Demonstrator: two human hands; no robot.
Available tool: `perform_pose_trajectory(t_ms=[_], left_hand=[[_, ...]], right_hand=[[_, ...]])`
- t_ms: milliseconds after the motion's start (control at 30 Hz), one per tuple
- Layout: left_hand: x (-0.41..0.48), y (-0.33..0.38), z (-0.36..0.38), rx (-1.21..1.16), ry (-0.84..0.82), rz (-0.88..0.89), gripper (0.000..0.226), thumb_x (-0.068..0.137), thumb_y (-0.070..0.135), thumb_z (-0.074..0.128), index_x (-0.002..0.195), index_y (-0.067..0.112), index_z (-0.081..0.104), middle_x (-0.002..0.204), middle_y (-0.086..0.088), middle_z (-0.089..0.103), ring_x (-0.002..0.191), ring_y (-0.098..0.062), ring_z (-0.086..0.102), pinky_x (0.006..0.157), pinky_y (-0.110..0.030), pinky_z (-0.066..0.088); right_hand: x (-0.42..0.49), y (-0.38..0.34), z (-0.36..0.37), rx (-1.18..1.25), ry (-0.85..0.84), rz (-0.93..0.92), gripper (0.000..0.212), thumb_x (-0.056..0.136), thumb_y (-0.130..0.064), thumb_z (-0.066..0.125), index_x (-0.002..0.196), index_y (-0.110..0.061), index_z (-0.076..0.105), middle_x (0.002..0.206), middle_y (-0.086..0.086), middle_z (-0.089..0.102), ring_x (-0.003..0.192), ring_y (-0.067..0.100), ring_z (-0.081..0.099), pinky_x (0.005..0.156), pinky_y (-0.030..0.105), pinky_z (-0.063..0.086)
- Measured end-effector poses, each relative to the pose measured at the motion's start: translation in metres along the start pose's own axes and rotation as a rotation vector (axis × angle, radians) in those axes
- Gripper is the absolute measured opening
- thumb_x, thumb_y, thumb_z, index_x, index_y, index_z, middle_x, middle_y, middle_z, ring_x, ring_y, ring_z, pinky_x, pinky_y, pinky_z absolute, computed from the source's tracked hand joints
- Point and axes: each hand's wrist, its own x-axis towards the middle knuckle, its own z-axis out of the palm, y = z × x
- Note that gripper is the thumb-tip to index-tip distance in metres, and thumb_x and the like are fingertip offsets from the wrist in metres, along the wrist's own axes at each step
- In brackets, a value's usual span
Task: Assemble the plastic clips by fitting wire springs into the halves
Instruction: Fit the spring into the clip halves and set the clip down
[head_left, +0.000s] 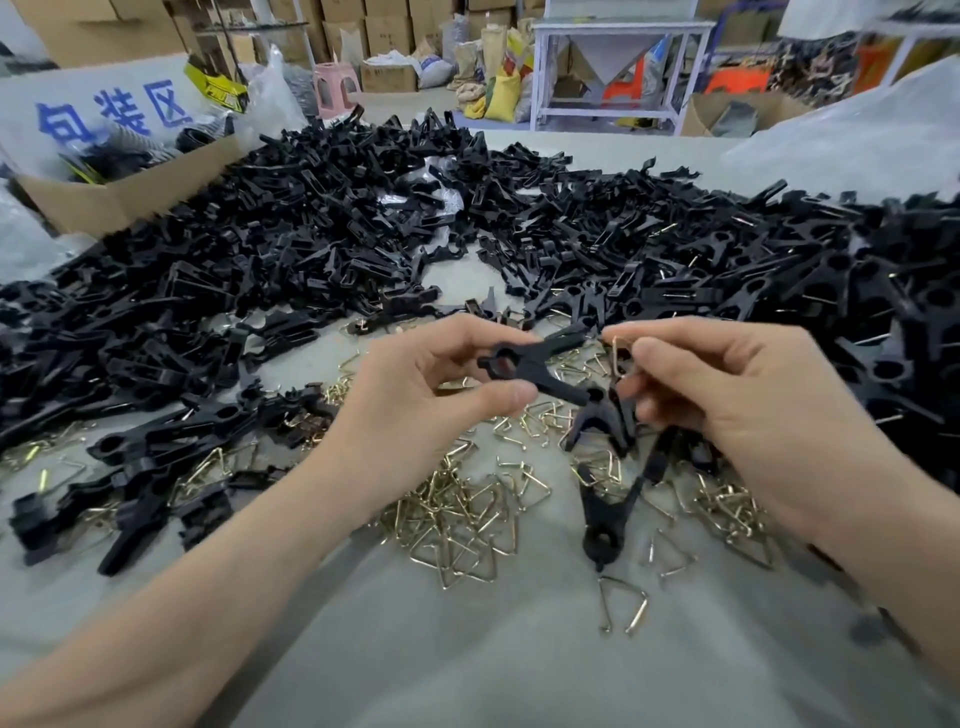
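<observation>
Head view: left hand (431, 384) pinches paired black clip halves (535, 366) above worktop (519, 649); right hand (727, 395) pinches wire spring (620, 353) just beside. Step: spring insertion. Next likely needs lining spring ends with the halves.

Most of the wire spring (620, 349) is hidden in the right hand (737, 405) grip, only its top loop shows; left hand (415, 400) thumb covers part of the clip halves (540, 364). The clip pile (883, 312) runs off the right edge, cardboard box (119, 202) is cut at left with blurred contents, both forearms (208, 597) cut by the frame.
</observation>
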Motion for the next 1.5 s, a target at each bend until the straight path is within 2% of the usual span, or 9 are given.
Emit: perform_pose_trajectory(t_ms=[200,300,400,600,833,967,1100,1200,1500], left_hand=[[-0.003,-0.002,0.007,-0.035,-0.067,0.014,0.025,0.069,0.023,0.076,0.094,0.028,0.074,0.087,0.001,0.072,0.076,-0.017,0.067,0.07,-0.02,0.054],[-0.004,-0.003,0.008,-0.027,-0.073,0.02,0.025,0.073,0.019,0.078,0.095,0.027,0.073,0.087,-0.001,0.072,0.077,-0.025,0.066,0.068,-0.021,0.055],[-0.004,-0.003,0.008,-0.03,-0.069,0.021,0.026,0.071,0.024,0.077,0.096,0.028,0.073,0.089,-0.001,0.073,0.077,-0.02,0.068,0.069,-0.021,0.055],[-0.004,-0.002,0.009,-0.042,-0.047,0.016,0.025,0.072,0.021,0.078,0.095,0.028,0.073,0.091,-0.003,0.073,0.08,-0.018,0.069,0.069,-0.022,0.056],[-0.003,-0.004,0.008,-0.035,-0.034,0.006,0.026,0.071,0.021,0.078,0.094,0.031,0.073,0.088,-0.004,0.073,0.08,-0.021,0.068,0.069,-0.021,0.055],[-0.004,-0.003,0.008,-0.05,-0.049,0.009,0.026,0.072,0.019,0.079,0.095,0.028,0.073,0.087,-0.002,0.073,0.078,-0.018,0.068,0.069,-0.023,0.056],[-0.005,-0.002,0.01,-0.063,-0.041,0.006,0.026,0.069,0.025,0.077,0.094,0.028,0.072,0.087,-0.002,0.073,0.078,-0.017,0.068,0.069,-0.022,0.056],[-0.005,-0.002,0.011,-0.067,-0.019,0.007,0.025,0.069,0.026,0.077,0.093,0.03,0.072,0.089,-0.005,0.073,0.08,-0.021,0.069,0.069,-0.021,0.055],[-0.007,0.001,0.013,-0.074,0.009,0.019,0.025,0.07,0.021,0.077,0.093,0.028,0.07,0.089,-0.001,0.074,0.078,-0.011,0.069,0.068,-0.017,0.054]], right_hand=[[0.0,0.003,0.002,-0.036,-0.105,0.016,0.018,0.085,-0.003,0.062,0.073,-0.015,0.069,0.071,0.007,0.072,0.062,0.012,0.065,0.06,0.021,0.056],[-0.001,0.002,0.003,-0.047,-0.15,0.028,0.003,0.07,-0.02,0.071,0.071,-0.021,0.073,0.073,0.003,0.072,0.067,0.009,0.064,0.063,0.019,0.053],[0.001,0.004,0.0,-0.088,-0.147,0.022,0.016,0.06,-0.031,0.07,0.074,-0.024,0.074,0.074,0.002,0.072,0.068,0.007,0.062,0.063,0.017,0.05],[0.004,0.003,-0.005,-0.024,-0.155,0.033,0.026,0.073,-0.009,0.065,0.093,-0.021,0.077,0.07,0.0,0.07,0.053,0.001,0.049,0.049,0.009,0.038],[0.003,-0.001,-0.003,0.047,-0.138,0.044,0.031,0.084,0.007,0.057,0.093,-0.016,0.075,0.073,0.01,0.067,0.061,0.013,0.065,0.059,0.019,0.055],[0.001,-0.004,-0.001,0.075,-0.088,0.048,0.008,0.076,-0.009,0.064,0.08,-0.007,0.071,0.07,0.011,0.069,0.059,0.019,0.068,0.055,0.022,0.055],[-0.002,-0.007,0.003,0.036,-0.035,0.04,0.016,0.065,-0.027,0.068,0.071,-0.013,0.071,0.073,0.008,0.071,0.064,0.017,0.068,0.056,0.022,0.055],[-0.003,-0.002,0.005,0.033,0.031,0.095,0.021,0.055,-0.035,0.071,0.069,-0.019,0.075,0.072,-0.001,0.066,0.061,0.005,0.054,0.056,0.016,0.045],[-0.006,0.001,0.013,0.433,0.124,0.365,0.01,0.06,-0.011,0.066,0.067,-0.006,0.071,0.066,0.007,0.069,0.051,0.007,0.061,0.048,0.014,0.05]])
